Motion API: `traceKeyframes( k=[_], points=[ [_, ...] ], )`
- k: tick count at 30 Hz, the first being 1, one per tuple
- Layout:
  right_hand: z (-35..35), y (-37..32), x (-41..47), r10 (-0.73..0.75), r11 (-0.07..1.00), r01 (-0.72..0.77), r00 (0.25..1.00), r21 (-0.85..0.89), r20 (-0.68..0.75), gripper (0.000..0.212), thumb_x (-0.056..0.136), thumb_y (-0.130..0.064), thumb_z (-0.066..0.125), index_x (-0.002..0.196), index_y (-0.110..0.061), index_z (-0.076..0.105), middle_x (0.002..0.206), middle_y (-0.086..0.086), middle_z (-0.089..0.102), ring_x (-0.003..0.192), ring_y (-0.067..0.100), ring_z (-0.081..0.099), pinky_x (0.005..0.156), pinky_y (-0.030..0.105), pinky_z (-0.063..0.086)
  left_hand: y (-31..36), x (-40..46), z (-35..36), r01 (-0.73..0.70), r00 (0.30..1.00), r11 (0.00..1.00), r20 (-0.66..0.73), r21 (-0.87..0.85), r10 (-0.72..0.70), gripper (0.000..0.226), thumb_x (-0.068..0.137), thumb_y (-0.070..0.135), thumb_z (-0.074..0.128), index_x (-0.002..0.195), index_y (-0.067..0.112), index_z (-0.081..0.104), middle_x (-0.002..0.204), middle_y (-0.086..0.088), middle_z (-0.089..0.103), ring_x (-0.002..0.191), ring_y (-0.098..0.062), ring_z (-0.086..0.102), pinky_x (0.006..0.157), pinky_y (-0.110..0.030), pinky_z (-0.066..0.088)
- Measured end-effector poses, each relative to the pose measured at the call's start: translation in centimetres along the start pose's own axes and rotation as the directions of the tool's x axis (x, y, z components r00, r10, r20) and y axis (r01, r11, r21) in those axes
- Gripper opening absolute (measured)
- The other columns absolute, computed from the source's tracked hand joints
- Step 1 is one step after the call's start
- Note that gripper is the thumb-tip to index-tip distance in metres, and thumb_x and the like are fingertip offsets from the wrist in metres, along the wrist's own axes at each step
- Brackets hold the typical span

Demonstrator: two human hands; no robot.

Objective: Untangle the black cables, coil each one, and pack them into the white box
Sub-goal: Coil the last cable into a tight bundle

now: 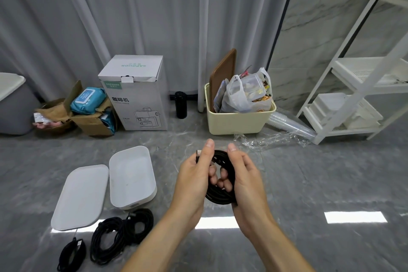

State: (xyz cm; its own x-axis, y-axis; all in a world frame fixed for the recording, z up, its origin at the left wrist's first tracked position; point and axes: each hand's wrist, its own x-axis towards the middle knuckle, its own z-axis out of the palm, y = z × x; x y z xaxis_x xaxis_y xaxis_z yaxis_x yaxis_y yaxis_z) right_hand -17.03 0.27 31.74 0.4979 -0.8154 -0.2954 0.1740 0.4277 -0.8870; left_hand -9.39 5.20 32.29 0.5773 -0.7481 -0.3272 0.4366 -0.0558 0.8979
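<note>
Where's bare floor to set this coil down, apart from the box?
Bare floor lies right of the hands, out toward the shelf, and between the box and the cream bin. The box itself is empty. It is crowded left of the forearms: the lid, the cable pile and a small coil. Plastic wrap litters the floor by the bin.

The floor [309, 183] was grey, glossy marble-patterned tile. On it lay an open white box [132, 174] with its lid [80, 196] just beside it, and near them black cables [119, 236] in loose coils. Along the curtain stood a coffee-maker carton [136, 95], a black bottle [181, 105], a cream bin [238, 121], a torn cardboard box [92, 123] and a white rack [353, 95].
</note>
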Motion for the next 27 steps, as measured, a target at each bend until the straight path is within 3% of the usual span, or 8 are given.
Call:
traceKeyframes(
  k=[3,5,7,9,11,14,17,27],
  points=[
    [-0.2,-0.1,-0.3,-0.019,0.997,0.025,0.995,-0.069,0.094,0.042,0.076,-0.043,0.068,0.105,-0.013,0.062,0.068,0.003,0.062,0.059,0.012,0.054,0.063,0.024,0.045,0.2,0.1,-0.1,-0.009,0.998,1.0,-0.06,0.003,0.009,0.048,0.096,0.048,0.053,0.067,0.011,0.044,0.053,-0.003,0.039,0.049,-0.016,0.044,0.054,-0.026,0.042],
    [-0.3,-0.1,-0.4,-0.014,0.993,0.031,0.989,-0.118,0.146,0.032,0.085,-0.025,0.069,0.113,-0.014,0.059,0.073,0.0,0.066,0.065,0.011,0.057,0.07,0.024,0.048,0.1,0.1,-0.3,-0.021,0.997,0.998,-0.079,0.056,0.025,0.054,0.097,0.051,0.05,0.061,0.012,0.044,0.052,-0.003,0.043,0.048,-0.013,0.044,0.056,-0.026,0.04],
    [-0.3,-0.2,-0.4,0.005,0.995,0.008,0.992,-0.101,0.129,0.025,0.09,-0.009,0.065,0.114,-0.014,0.06,0.08,0.001,0.069,0.072,0.014,0.061,0.075,0.028,0.05,0.0,0.2,-0.5,-0.007,0.997,0.997,-0.076,0.074,0.013,0.057,0.096,0.056,0.047,0.063,0.01,0.056,0.057,-0.002,0.055,0.054,-0.014,0.054,0.062,-0.028,0.045],
    [-0.4,-0.3,-0.1,0.052,0.999,-0.053,0.994,0.007,0.1,0.028,0.088,-0.003,0.065,0.114,-0.014,0.062,0.091,0.005,0.072,0.079,0.017,0.066,0.078,0.033,0.052,-0.2,0.4,-0.7,0.035,0.999,0.997,-0.035,0.065,-0.033,0.055,0.094,0.062,0.047,0.088,0.012,0.072,0.081,0.0,0.074,0.077,-0.015,0.07,0.079,-0.031,0.053],
    [-0.4,-0.5,0.0,0.093,0.986,-0.106,0.99,0.125,0.105,0.03,0.087,0.0,0.064,0.113,-0.014,0.063,0.093,0.006,0.072,0.071,0.016,0.064,0.073,0.031,0.053,-0.3,0.5,-0.8,0.056,0.998,0.995,0.006,0.086,-0.057,0.053,0.093,0.064,0.047,0.106,0.019,0.072,0.1,-0.001,0.076,0.094,-0.015,0.072,0.091,-0.035,0.053],
    [-0.5,-0.5,0.1,0.108,0.97,-0.128,0.989,0.206,0.103,0.028,0.09,0.002,0.06,0.112,-0.014,0.062,0.081,0.006,0.068,0.058,0.011,0.054,0.061,0.023,0.051,-0.6,0.5,-1.0,-0.046,0.999,0.975,-0.007,0.217,0.049,0.036,0.099,0.049,0.048,0.101,0.02,0.069,0.086,0.002,0.073,0.078,-0.007,0.066,0.081,-0.025,0.053],
    [-0.5,-0.6,0.2,0.102,0.971,-0.121,0.99,0.207,0.101,0.029,0.09,0.004,0.058,0.114,-0.013,0.06,0.07,0.004,0.063,0.054,0.011,0.052,0.06,0.022,0.049,-0.6,0.4,-1.0,-0.153,0.987,0.939,0.008,0.309,0.158,0.032,0.102,0.042,0.044,0.095,0.016,0.062,0.07,0.009,0.062,0.066,-0.003,0.06,0.067,-0.014,0.048],
    [-0.1,-0.2,0.5,0.112,0.927,-0.149,0.986,0.343,0.124,0.033,0.091,0.002,0.055,0.124,0.004,0.056,0.058,0.005,0.048,0.053,0.011,0.042,0.061,0.022,0.042,-0.7,0.0,-0.3,-0.141,0.99,0.978,0.007,0.152,0.142,0.035,0.102,0.039,0.045,0.079,0.013,0.05,0.071,-0.007,0.055,0.064,-0.012,0.055,0.07,-0.024,0.046]
  ],
)
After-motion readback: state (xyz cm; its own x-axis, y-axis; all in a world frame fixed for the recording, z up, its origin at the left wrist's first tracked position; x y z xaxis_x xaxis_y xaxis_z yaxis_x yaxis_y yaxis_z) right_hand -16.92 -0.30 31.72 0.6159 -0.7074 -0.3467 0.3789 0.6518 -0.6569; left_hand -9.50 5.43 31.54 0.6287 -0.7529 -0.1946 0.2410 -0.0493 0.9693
